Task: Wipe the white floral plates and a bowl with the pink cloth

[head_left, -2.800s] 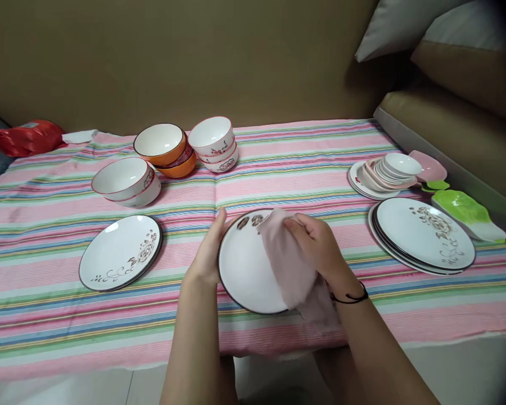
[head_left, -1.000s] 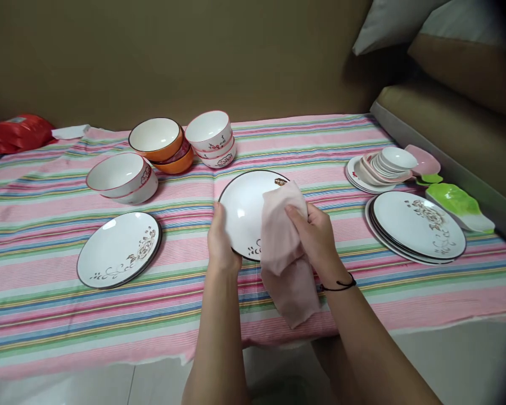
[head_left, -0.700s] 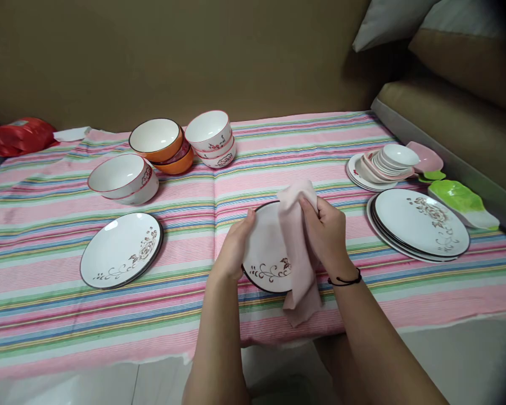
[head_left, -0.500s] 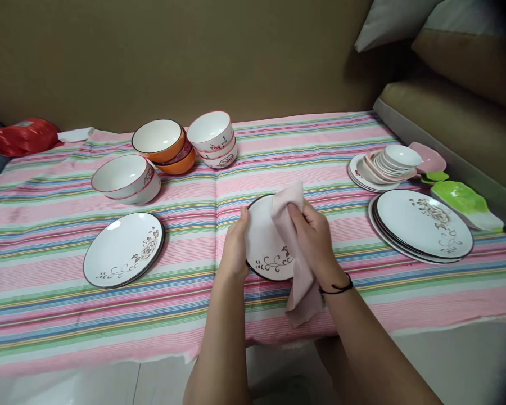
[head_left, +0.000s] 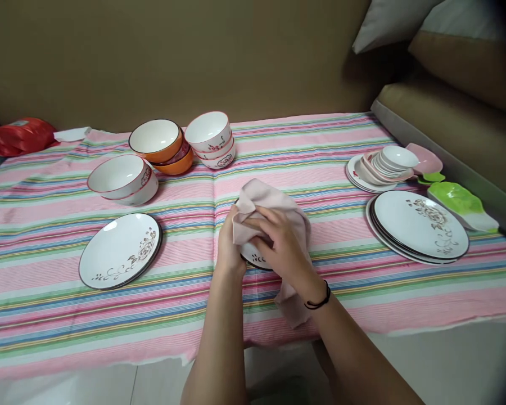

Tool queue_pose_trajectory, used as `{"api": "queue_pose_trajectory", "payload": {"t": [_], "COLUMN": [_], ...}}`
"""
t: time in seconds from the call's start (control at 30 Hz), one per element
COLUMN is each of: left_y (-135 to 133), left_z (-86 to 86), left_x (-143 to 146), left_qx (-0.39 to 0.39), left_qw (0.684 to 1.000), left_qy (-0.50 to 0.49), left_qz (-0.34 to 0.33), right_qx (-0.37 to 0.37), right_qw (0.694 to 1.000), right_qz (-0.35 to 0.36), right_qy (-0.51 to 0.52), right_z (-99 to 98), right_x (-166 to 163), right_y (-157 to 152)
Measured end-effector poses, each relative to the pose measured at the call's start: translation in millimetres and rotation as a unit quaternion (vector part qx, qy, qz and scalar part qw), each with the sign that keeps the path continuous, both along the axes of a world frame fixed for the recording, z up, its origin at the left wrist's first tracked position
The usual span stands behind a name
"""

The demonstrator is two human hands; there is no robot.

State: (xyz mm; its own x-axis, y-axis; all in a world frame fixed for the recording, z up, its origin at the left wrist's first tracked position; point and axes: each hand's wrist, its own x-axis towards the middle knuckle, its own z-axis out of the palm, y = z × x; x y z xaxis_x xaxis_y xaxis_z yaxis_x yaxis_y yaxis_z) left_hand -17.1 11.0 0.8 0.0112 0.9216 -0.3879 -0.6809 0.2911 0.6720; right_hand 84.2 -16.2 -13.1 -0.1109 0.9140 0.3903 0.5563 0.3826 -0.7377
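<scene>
My left hand (head_left: 227, 247) grips the left edge of a white plate with a dark rim (head_left: 253, 257), held above the striped tablecloth (head_left: 278, 140). A pale pink cloth (head_left: 274, 202) is draped over almost all of the plate. My right hand (head_left: 278, 244) presses that cloth against the plate's face with fingers closed on it. Only a small lower part of the plate with its brown scroll pattern shows. The cloth's tail hangs below my right wrist, which wears a black band.
A single patterned plate (head_left: 120, 250) lies at the left. Stacked bowls (head_left: 122, 179), orange bowls (head_left: 162, 145) and white bowls (head_left: 211, 139) stand behind. At the right are stacked plates (head_left: 417, 228), small saucers (head_left: 388, 166), a pink dish (head_left: 425, 157) and a green leaf dish (head_left: 461, 205). A sofa borders the right.
The plate was turned round in my hands. My right hand slid the cloth leftward across it, so the cloth now covers nearly the whole plate.
</scene>
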Motion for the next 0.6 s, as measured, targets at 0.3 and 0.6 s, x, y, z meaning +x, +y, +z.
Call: {"api": "queue_pose_trajectory", "payload": {"t": [0.3,0.6], "left_y": [-15.9,-11.6], "left_z": [-5.2,-8.1], "left_x": [5.8,4.9], "left_qx": [0.009,-0.076], "left_qw": [0.981,0.978], "left_qy": [0.131,0.147], "left_qz": [-0.143,-0.125], "right_qx": [-0.005,-0.148], "right_qw": [0.991,0.982], "right_qz": [-0.114,-0.105], "right_qy": [0.065,0.055], "right_z": [-4.3,-3.5], "right_x": [12.2,12.5], "right_y": [6.5,1.9]}}
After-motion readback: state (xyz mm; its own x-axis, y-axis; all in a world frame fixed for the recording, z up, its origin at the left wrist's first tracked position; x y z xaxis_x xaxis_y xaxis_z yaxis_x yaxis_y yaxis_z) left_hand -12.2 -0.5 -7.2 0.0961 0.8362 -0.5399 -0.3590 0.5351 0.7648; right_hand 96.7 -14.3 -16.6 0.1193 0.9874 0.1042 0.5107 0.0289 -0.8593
